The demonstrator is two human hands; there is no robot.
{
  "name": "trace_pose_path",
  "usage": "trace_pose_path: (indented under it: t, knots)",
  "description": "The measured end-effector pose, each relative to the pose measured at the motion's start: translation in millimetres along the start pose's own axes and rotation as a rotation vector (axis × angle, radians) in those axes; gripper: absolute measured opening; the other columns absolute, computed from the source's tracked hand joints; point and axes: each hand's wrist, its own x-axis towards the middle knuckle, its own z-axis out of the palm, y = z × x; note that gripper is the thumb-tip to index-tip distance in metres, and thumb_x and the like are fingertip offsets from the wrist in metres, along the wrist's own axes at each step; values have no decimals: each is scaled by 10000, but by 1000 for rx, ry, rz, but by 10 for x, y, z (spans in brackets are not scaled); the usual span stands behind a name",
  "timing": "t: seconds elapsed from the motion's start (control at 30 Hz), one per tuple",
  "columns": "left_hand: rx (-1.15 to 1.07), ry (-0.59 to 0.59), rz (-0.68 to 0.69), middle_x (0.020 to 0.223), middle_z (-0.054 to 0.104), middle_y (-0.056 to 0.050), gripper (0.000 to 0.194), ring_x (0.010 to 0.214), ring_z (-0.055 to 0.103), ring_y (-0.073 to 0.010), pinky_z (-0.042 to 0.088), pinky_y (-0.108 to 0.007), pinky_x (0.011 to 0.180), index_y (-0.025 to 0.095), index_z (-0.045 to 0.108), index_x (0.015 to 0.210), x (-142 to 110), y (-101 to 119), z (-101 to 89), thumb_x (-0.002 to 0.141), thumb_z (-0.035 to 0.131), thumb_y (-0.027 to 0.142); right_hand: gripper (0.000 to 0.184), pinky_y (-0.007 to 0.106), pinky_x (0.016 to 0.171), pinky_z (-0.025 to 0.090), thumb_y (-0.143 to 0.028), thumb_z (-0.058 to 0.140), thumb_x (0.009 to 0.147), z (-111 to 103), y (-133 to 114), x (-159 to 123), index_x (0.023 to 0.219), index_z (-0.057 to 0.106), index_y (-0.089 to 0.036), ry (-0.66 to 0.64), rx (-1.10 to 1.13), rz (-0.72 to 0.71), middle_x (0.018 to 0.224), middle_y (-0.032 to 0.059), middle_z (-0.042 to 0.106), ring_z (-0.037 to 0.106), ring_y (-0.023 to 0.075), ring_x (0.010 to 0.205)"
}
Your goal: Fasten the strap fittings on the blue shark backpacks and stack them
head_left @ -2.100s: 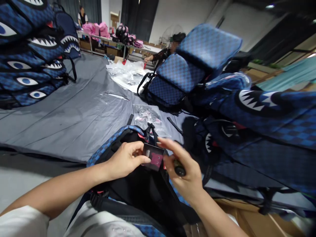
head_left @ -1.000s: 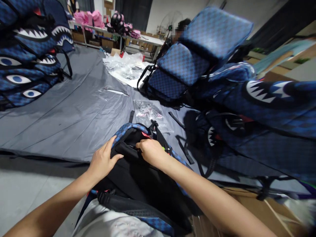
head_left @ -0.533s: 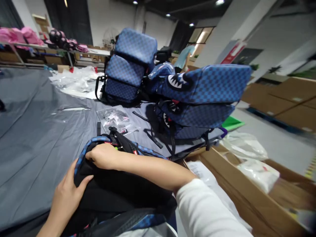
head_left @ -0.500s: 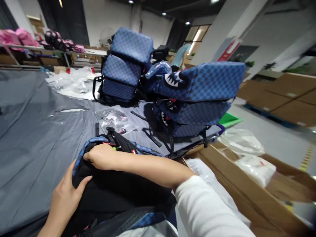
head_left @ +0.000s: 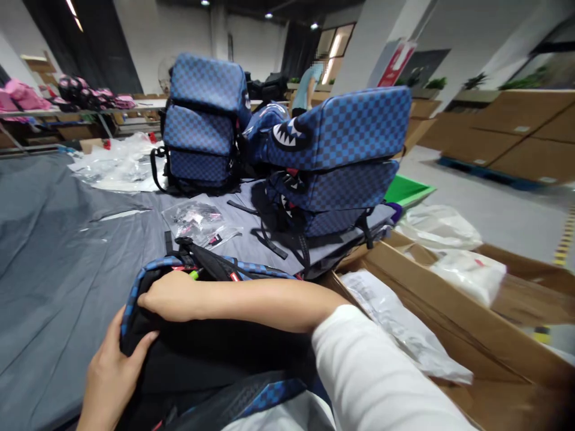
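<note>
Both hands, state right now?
Left hand: holding the edge of the open backpack, thumb inside.
Right hand: fingers curled inside it; grip can't be told.

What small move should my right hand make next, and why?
Probably ease the right hand slightly back within the open, black-lined fabric backpack: the fingertips are hidden against the dark lining, so what they touch can't be seen, while the left hand at the blue checkered edge looks placed to steady the bag.
</note>
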Motion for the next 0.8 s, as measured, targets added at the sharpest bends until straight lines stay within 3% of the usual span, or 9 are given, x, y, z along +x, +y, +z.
trace_pose_path:
  t: [0.1, 0.23, 0.4, 0.57, 0.8]
  knots:
    - [-38, -16, -37, 1338, 635, -135, 755, 1159, 653, -364, 571, -465, 869, 259, 387, 1468, 13, 37, -14, 851, 522, 673, 252, 341, 608, 469, -28, 451, 933, -72, -41, -229, 898, 690, -100, -63, -168, -65, 906, 126, 754, 713, 250, 880]
    - [-72, -51, -56, 1172, 726, -100, 684, 1084, 690, -354, 573, -432, 845, 251, 526, 1357, 48, 102, 16, 820, 565, 673, 225, 338, 592, 476, -4, 494, 898, -178, -10, -394, 899, 697, -102, -198, -250, 52, 867, 117, 753, 718, 255, 870]
    - [-138, -8, -5, 1046, 766, -66, 665, 974, 728, -321, 580, -363, 780, 240, 599, 1266, 2, 83, 49, 789, 584, 703, 246, 301, 560, 423, -108, 454, 966, -232, 66, -339, 1041, 684, -149, -134, -223, 65, 911, 86, 731, 706, 212, 846]
    - [-173, -7, 8, 1134, 745, -82, 674, 1037, 712, -316, 570, -381, 826, 214, 561, 1322, -43, 68, 42, 821, 589, 664, 221, 280, 524, 347, -130, 475, 951, -236, 120, -377, 1056, 663, -178, -127, -172, 2, 1024, 66, 688, 656, 168, 744]
    - [-306, -10, 17, 1315, 663, -111, 627, 1200, 642, -297, 519, -424, 1009, 190, 526, 1371, -56, 136, 62, 841, 678, 490, 169, 250, 700, 409, -67, 581, 835, -151, 203, -347, 959, 625, -175, -142, 56, 88, 939, 33, 680, 632, 146, 810]
